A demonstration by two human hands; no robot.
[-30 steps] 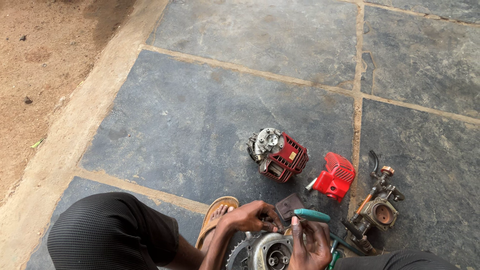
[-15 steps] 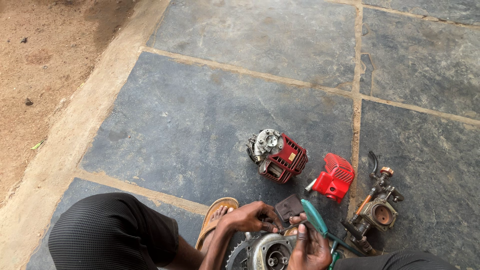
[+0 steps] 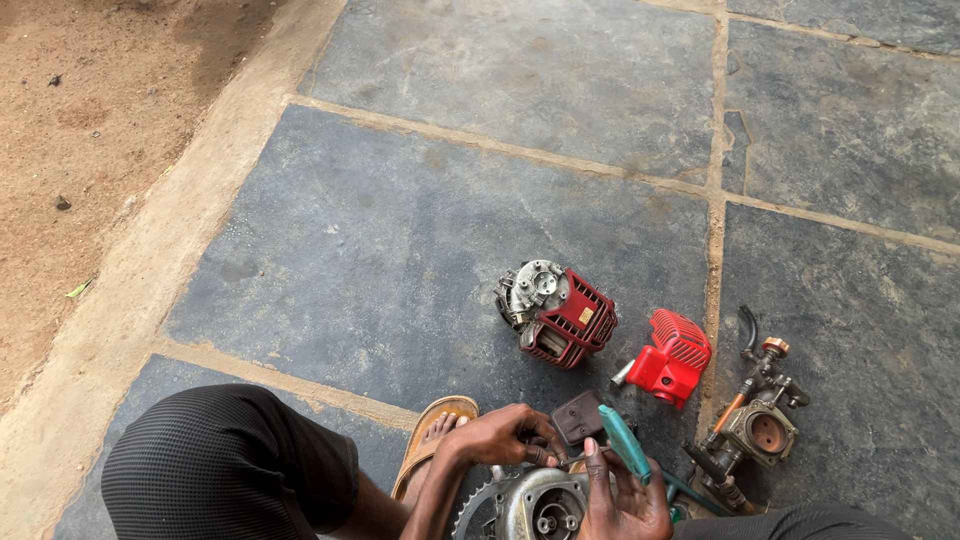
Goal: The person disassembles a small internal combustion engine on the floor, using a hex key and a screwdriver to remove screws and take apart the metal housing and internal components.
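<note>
Person seated on the stone floor (image 3: 400,260), one sandalled foot (image 3: 432,440) just left of the hands.

Left hand (image 3: 500,438): fingers curled down onto the top edge of the grey engine housing (image 3: 535,505), which sits between the knees at the frame's lower edge; grip reads as a steadying hold.

Right hand (image 3: 628,500): closed round a teal-handled screwdriver (image 3: 625,445), handle up, shaft hidden behind the hand. A small dark cover plate (image 3: 578,415) lies just above and between the hands.

Judgement: for this step, keep the left hand pinning the housing so it cannot rotate, and keep the driver square to the fastener.

Beyond the hands: red-shrouded engine block (image 3: 560,320), then a red plastic cover (image 3: 672,355). Right of the hands: carburettor assembly (image 3: 757,425).

Containers: none seen; parts lie loose on the floor.
</note>
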